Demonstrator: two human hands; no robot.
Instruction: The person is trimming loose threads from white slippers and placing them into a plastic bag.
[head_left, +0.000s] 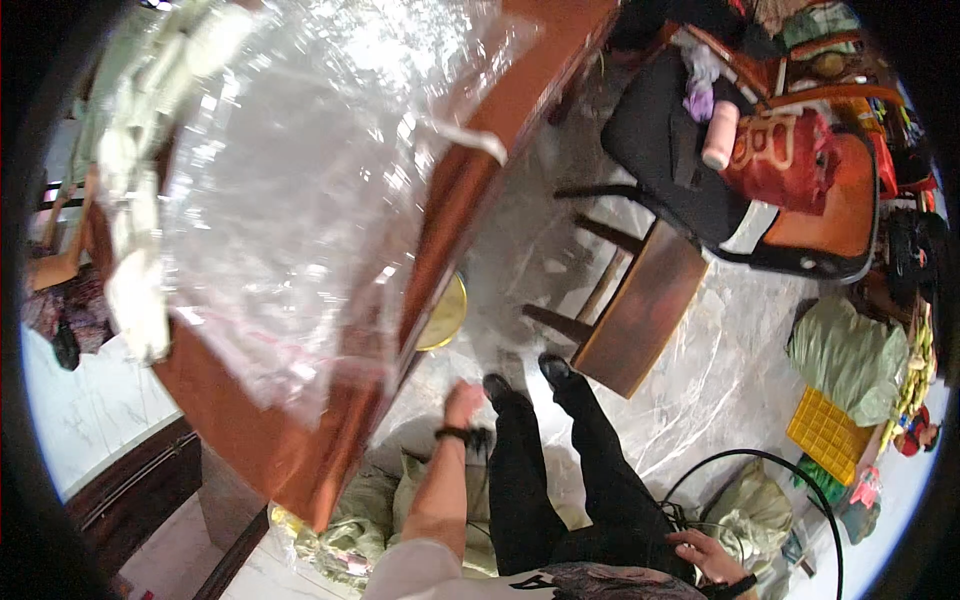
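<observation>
Dark letter (539, 581) on white shirt (418, 568); left hand (463, 403) near brown table (322, 455).

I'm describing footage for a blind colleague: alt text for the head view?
Clear plastic sheeting lies across a brown table; the person's left hand is beside it, the right hand near their thigh. A wooden stool is nearby.

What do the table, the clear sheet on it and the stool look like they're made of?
Table: probably wood or wood-look laminate; reddish brown with a polished sheen.
Clear sheet: most likely thin, glossy plastic film; it is see-through, with crinkled, scattered highlights.
Stool: likely varnished wood, from its smooth brown seat, though a veneer is possible.
</observation>
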